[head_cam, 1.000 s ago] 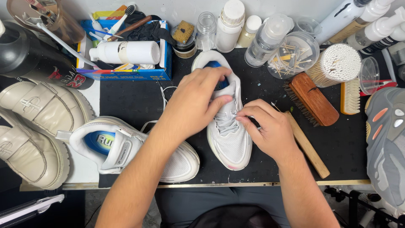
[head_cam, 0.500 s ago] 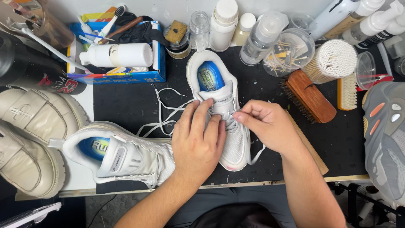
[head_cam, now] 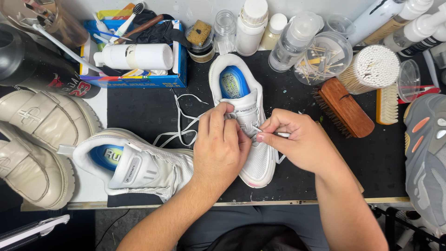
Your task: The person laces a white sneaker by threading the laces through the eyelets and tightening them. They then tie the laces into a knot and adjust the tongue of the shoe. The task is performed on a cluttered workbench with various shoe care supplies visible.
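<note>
Head view: your left hand (head_cam: 220, 144) lies flat over the middle of the white shoe (head_cam: 246, 121), fingers close together, pressing down on the tongue area. The shoe sits on the black mat (head_cam: 139, 111), toe pointing at you. Your right hand (head_cam: 297, 142) has thumb and first finger pinched tight on the tip of the white lace (head_cam: 186, 125), right at the eyelets. The rest of the lace trails loose to the left, toward the second white shoe (head_cam: 134, 165).

I think the loose lace could snag on that second shoe if you tug hard. The lace tip is small, so it might slip out of your pinch. The wooden brush (head_cam: 344, 107) and the tub of sticks (head_cam: 325, 58) are near your right arm, and a big swing could knock them.
</note>
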